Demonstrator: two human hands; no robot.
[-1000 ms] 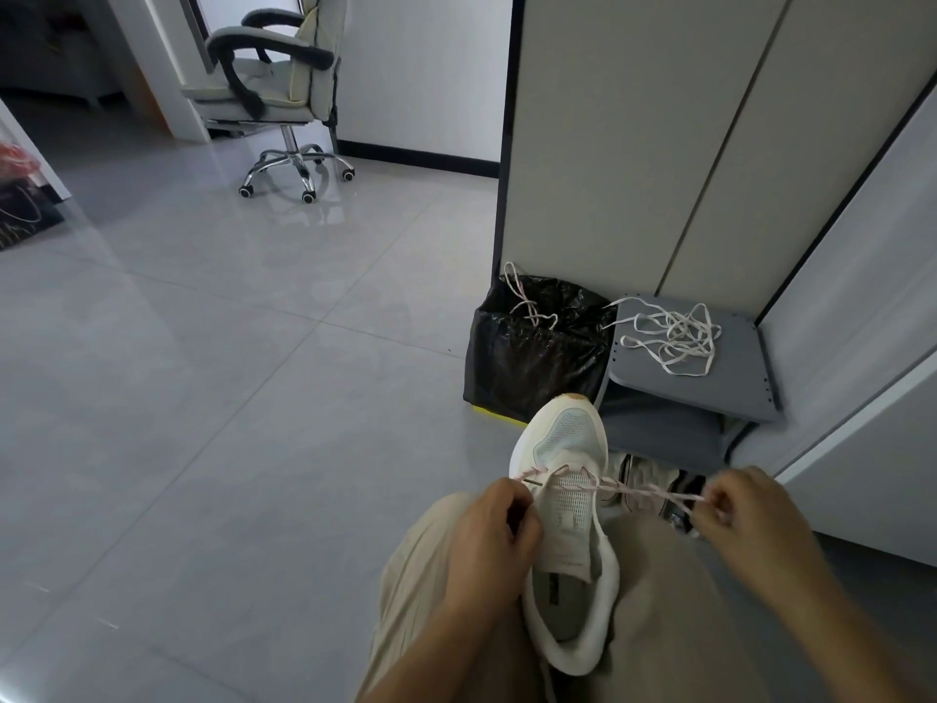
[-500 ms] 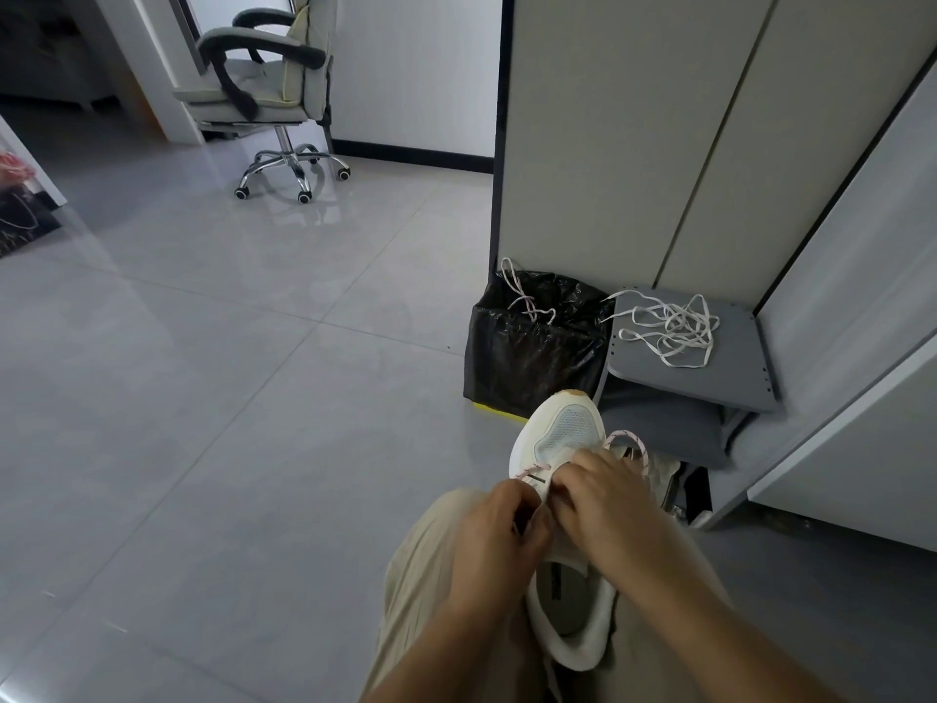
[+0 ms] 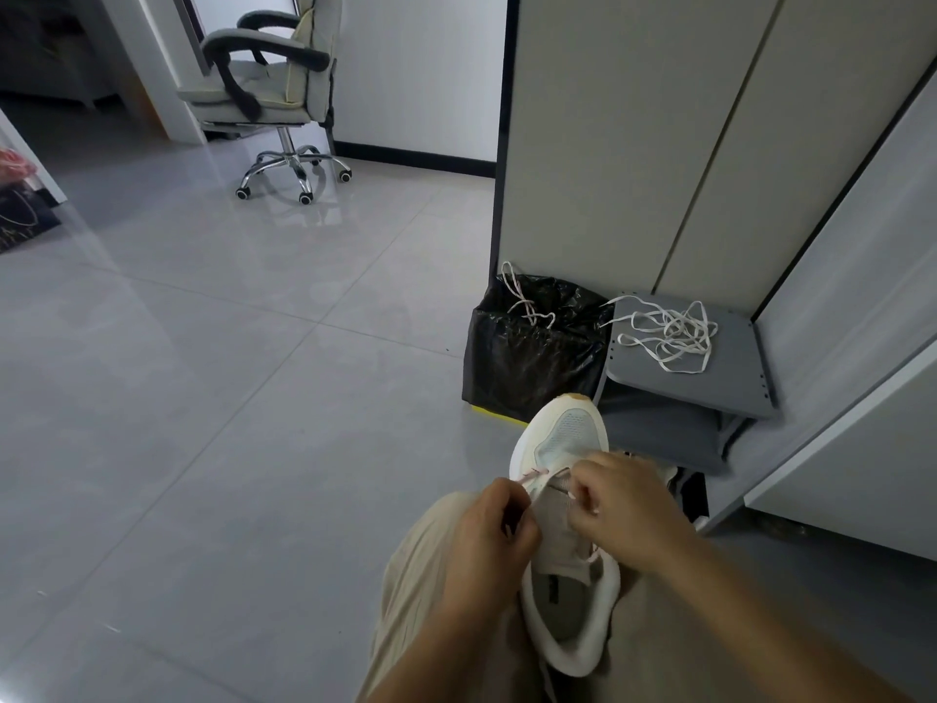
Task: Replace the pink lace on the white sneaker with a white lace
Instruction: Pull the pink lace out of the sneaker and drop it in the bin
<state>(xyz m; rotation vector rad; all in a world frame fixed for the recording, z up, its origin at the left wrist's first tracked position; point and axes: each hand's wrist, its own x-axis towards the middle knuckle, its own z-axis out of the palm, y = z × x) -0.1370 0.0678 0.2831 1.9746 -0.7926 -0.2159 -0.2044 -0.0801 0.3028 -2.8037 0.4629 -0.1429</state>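
Note:
A white sneaker (image 3: 565, 438) lies on my lap, toe pointing away from me. My left hand (image 3: 487, 540) grips the shoe's left side near the eyelets, fingers curled. My right hand (image 3: 623, 509) sits over the tongue and pinches the pink lace (image 3: 532, 474), of which a short piece shows across the lowest eyelets. A loose white lace (image 3: 669, 332) lies tangled on the grey stool (image 3: 735, 393) ahead.
A black bin-bag-lined container (image 3: 527, 352) stands left of the stool, with another pinkish lace (image 3: 525, 301) draped over its rim. Tall cabinet panels (image 3: 634, 144) rise behind. An office chair (image 3: 274, 88) stands far left on the tiled floor.
My right hand came in from the far right, where it had drawn the pink lace out, and now works at the eyelets over the tongue. My left hand has stayed on the shoe.

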